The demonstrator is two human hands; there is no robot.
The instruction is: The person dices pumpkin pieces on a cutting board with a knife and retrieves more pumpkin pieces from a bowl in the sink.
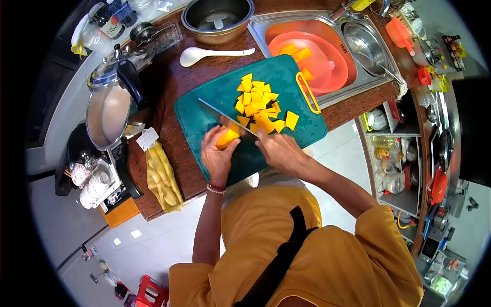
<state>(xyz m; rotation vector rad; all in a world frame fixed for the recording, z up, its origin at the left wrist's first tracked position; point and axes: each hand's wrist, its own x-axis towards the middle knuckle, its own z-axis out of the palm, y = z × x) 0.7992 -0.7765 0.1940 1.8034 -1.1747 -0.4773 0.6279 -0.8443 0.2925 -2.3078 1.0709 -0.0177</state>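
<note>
A green cutting board [192,115] with a yellow handle lies at the counter's front edge. On its left part my left hand [217,153] is closed around an orange chunk [228,138]. My right hand [282,150] is closed on a knife [217,113], whose handle is hidden in the fingers; the blade points up and left, right beside the chunk. Cut orange pieces [253,96] are heaped beyond the blade, and one piece [291,120] sits apart to the right. More orange pieces [302,54] are in a red basin [332,77] in the sink.
A white spoon [194,56] and a dark pot [217,36] stand beyond the board. At the left are a large steel pot [106,115] and a yellow bag [162,176]. The steel sink [263,33] adjoins the board at the right.
</note>
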